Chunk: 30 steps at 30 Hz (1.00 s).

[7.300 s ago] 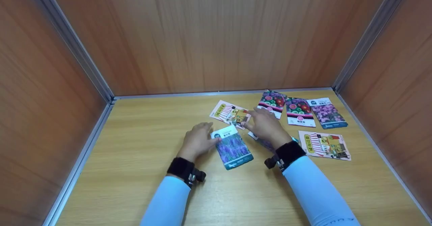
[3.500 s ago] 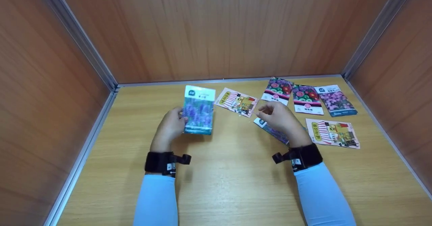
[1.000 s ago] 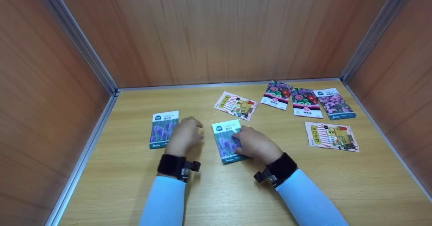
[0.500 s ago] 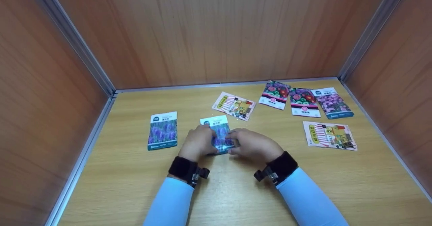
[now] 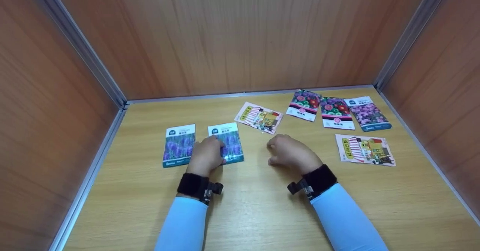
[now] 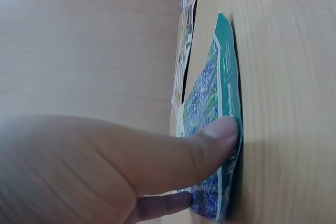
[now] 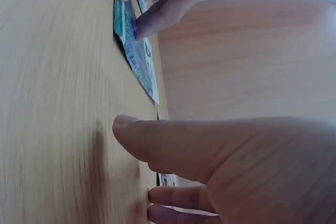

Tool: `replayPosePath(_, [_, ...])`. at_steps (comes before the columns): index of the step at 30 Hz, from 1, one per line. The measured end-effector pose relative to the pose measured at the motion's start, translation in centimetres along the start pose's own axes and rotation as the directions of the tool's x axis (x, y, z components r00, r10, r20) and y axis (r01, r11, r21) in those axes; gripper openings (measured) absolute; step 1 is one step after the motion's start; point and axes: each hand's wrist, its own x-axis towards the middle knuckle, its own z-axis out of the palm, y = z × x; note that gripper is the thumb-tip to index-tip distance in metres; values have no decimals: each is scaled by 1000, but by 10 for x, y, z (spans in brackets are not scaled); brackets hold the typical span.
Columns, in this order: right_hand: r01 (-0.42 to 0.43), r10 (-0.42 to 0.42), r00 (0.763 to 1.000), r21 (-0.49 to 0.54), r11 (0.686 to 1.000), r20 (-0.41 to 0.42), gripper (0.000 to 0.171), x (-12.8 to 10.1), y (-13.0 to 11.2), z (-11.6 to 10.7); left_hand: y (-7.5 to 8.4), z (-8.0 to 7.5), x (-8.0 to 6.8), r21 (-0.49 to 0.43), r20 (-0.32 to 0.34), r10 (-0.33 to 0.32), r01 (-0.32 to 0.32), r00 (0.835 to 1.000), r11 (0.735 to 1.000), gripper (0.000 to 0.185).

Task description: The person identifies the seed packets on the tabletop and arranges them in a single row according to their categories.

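So the left hand [image 5: 205, 154] has its thumb and fingers pinching the near edge of a lavender seed packet [image 5: 228, 143], which lies flat on the desk [image 5: 262, 213]. The wrist view shows the thumb pressing on the teal bottom strip of that packet [image 6: 212, 108]. Just beside it at 9 o'clock sits a second lavender packet [image 5: 179, 145], same design, the two close together in a row, not overlapping as far as I can tell.

The right hand [image 5: 288, 154] holds nothing, fingers loosely curled, resting on bare desk at about 3 o'clock from the held packet and well apart from it.

Looks like matching packets are getting paired up. My read: the lavender pair is pretty much done, only the let-go is left. The rest looks unsorted:
- a striped yellow-and-red packet [image 5: 259, 116] at 12 o'clock from the right hand
- its twin [image 5: 364, 150] out at 3 o'clock
- two packets with red and pink flowers [image 5: 304, 105] [image 5: 336, 113] side by side near the back wall, around 1 o'clock
- a pink-purple flower packet [image 5: 367, 113] just right of those, no visible mate

So roughly one pair down, the striped ones apart.
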Motion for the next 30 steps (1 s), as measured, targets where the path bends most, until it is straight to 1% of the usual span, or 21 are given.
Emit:
replayPosePath(3, [7, -7, 1000, -10, 1000, -5, 61, -1, 0, 0, -5, -1, 3, 2, 17, -35, 35, 999, 999, 51])
replayPosePath(6, [14, -14, 1000, -27, 1000, -5, 60, 0, 0, 1, -11, -2, 3, -7, 18, -50, 50, 999, 999, 53])
replayPosePath(12, [26, -27, 1000, -54, 998, -10, 57, 0, 0, 2, -24, -5, 1, -76, 17, -91, 92, 996, 993, 52])
replayPosePath(16, [88, -90, 996, -106, 990, -20, 50, 0, 1, 2, -31, -10, -2, -83, 13, -94, 94, 996, 992, 51])
replayPosePath(19, [130, -133, 991, -132, 983, -19, 46, 0, 2, 2, -37, -14, -3, -82, -1, -120, 119, 993, 989, 52])
replayPosePath(22, [121, -123, 992, -115, 986, -12, 47, -1, 1, 1, -43, -17, -4, -92, -10, -186, 184, 982, 979, 58])
replayPosePath(25, [110, -111, 994, -105, 988, -4, 47, -1, 1, 1, -48, -19, -5, -93, -7, -241, 239, 971, 967, 69])
replayPosePath(27, [106, -107, 994, -105, 989, -2, 47, -1, 1, 1, -50, -19, -5, -89, -2, -255, 253, 967, 963, 74])
replayPosePath(30, [113, -114, 994, -111, 987, -1, 47, 0, 1, 1, -53, -19, -5, -102, 6, -251, 250, 968, 963, 80])
